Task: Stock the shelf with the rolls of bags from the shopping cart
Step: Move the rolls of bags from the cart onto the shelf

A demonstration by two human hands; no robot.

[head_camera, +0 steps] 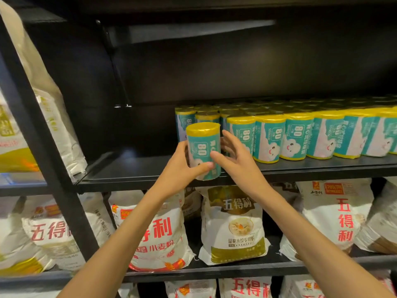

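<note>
Placing step: left hand [182, 166] grips upright bag roll [203, 150] at shelf [137, 175] front edge, right hand [234, 158] spread beside; next, slide it against stocked rolls [300, 136]

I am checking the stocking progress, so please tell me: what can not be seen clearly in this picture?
- Shopping cart: outside the head view, so the rolls left are unknown.
- Back rows of rolls: dark, hidden by the front row; no count.
- Held roll: the left hand covers its lower label; its bottom against the shelf is unclear.
- Right hand: contact with the roll is uncertain.
</note>
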